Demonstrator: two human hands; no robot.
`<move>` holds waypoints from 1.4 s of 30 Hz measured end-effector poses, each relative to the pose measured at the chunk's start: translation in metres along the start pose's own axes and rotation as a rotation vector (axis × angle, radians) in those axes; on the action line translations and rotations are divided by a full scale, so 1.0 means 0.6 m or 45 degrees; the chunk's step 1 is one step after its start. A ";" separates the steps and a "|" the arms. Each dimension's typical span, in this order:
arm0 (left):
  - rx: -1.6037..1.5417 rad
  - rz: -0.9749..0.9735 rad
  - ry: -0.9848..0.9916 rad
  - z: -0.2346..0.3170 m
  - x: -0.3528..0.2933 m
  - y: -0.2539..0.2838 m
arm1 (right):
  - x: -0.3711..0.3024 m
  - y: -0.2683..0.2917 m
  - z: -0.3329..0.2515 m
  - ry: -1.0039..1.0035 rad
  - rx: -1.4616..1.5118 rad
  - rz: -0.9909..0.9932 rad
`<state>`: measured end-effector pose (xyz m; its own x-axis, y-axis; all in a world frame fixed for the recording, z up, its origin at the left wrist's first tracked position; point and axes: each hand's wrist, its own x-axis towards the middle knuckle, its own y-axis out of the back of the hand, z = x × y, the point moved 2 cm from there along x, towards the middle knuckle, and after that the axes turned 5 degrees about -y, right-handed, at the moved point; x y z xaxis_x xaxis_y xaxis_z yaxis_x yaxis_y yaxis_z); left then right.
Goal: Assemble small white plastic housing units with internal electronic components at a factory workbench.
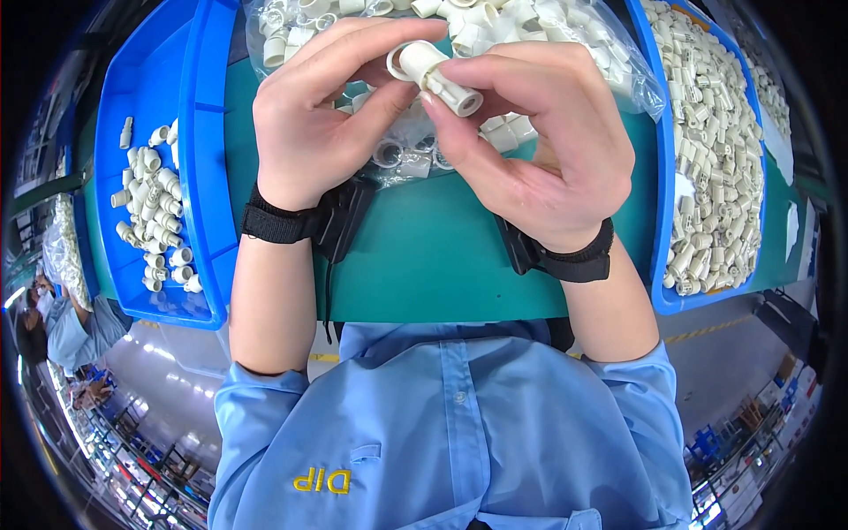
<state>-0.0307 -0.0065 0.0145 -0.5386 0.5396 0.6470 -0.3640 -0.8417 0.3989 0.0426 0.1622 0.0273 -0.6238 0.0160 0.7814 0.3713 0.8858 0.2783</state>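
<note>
Above the middle of the table, both hands hold a cream-white plastic fitting between them. My left hand (320, 124), closed in a pinch, grips its far end, a short sleeve (422, 60) with a loop-like ring at its side. From the other side, my right hand (552, 146) pinches the narrower cylindrical plug (456, 97), whose round end has a dark centre. The two pieces meet in line, tilted down to the right; how deep one sits in the other I cannot tell. Behind and beneath the hands lies a clear plastic bag (649, 87) full of similar white sleeves.
On the left stands a blue bin (210, 177) with a small heap of white fittings (152, 199). A blue bin (661, 203) on the right is filled with many small white plugs (715, 159). The green tabletop (424, 256) ends just before my body. Another person (79, 331) sits far left.
</note>
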 end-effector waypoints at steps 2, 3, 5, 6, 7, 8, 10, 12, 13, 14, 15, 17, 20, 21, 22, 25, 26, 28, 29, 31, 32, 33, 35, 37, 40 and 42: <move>0.026 -0.007 0.001 -0.001 0.000 0.000 | 0.001 -0.001 -0.002 0.053 -0.046 0.000; 0.023 -0.010 0.002 0.000 0.000 0.000 | 0.001 -0.002 -0.003 0.079 -0.070 0.000; 0.072 -0.008 -0.001 0.001 0.001 -0.001 | 0.003 -0.003 -0.003 0.081 -0.085 -0.002; 0.097 -0.007 -0.003 0.001 0.000 -0.001 | 0.004 -0.004 -0.003 0.085 -0.099 -0.005; 0.095 -0.009 -0.003 0.001 0.000 -0.001 | 0.005 -0.005 -0.002 0.090 -0.113 -0.008; 0.127 -0.029 -0.001 0.000 -0.001 0.001 | 0.005 -0.005 -0.003 0.089 -0.114 -0.006; 0.191 -0.069 0.004 -0.001 -0.001 0.003 | 0.005 -0.005 -0.005 0.032 -0.089 -0.018; 0.231 -0.062 -0.059 -0.004 0.004 0.000 | 0.004 -0.004 -0.007 0.002 -0.077 -0.023; 0.271 -0.054 -0.122 -0.005 0.007 -0.002 | 0.004 -0.004 -0.007 -0.027 -0.086 -0.037; 0.311 -0.046 -0.185 -0.005 0.009 -0.003 | 0.003 -0.004 -0.007 -0.057 -0.095 -0.051; 0.310 -0.048 -0.185 -0.004 0.010 -0.003 | 0.004 -0.004 -0.009 -0.087 -0.104 -0.065; 0.323 -0.065 -0.165 0.000 0.009 -0.003 | 0.017 0.007 -0.026 -0.285 0.010 -0.056; 0.268 -0.069 -0.109 0.004 0.006 -0.003 | 0.028 0.018 -0.036 -0.675 0.239 -0.037; 0.210 -0.061 -0.062 0.005 0.005 -0.003 | 0.027 0.020 -0.037 -0.623 0.172 -0.068; 0.151 -0.053 -0.015 0.005 0.005 -0.003 | 0.026 0.020 -0.038 -0.570 0.103 -0.099; 0.047 -0.055 0.062 0.008 0.002 -0.003 | 0.019 0.018 -0.033 -0.435 0.018 -0.106; -0.004 -0.055 0.100 0.008 0.002 -0.003 | 0.015 0.015 -0.027 -0.352 0.003 -0.083; -0.027 -0.043 0.091 -0.002 -0.004 -0.001 | 0.007 0.007 -0.013 -0.183 -0.020 -0.034; -0.052 -0.032 0.083 -0.006 -0.005 0.000 | 0.004 0.004 -0.008 -0.099 -0.032 -0.010; -0.076 -0.020 0.072 -0.009 -0.008 0.000 | 0.000 0.001 -0.005 0.071 -0.057 0.039; -0.111 0.013 0.093 -0.007 -0.005 -0.003 | 0.000 0.001 -0.004 0.072 -0.055 0.038; -0.147 0.047 0.112 -0.005 -0.003 -0.006 | 0.000 0.001 -0.005 0.095 -0.083 0.024; -0.182 0.080 0.132 -0.004 -0.002 -0.006 | -0.001 0.002 -0.005 0.141 -0.140 -0.001; -0.111 0.052 0.119 -0.004 -0.002 -0.004 | 0.000 0.000 -0.007 0.100 -0.123 0.002; -0.058 0.015 0.116 -0.002 -0.002 -0.001 | 0.001 0.001 -0.008 0.018 -0.091 0.009; -0.020 -0.028 0.128 0.000 -0.002 0.000 | 0.001 0.002 -0.007 -0.072 -0.038 -0.012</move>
<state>-0.0299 -0.0071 0.0134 -0.6039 0.5579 0.5692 -0.3880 -0.8296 0.4015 0.0459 0.1613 0.0305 -0.6651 0.0349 0.7459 0.3852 0.8718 0.3026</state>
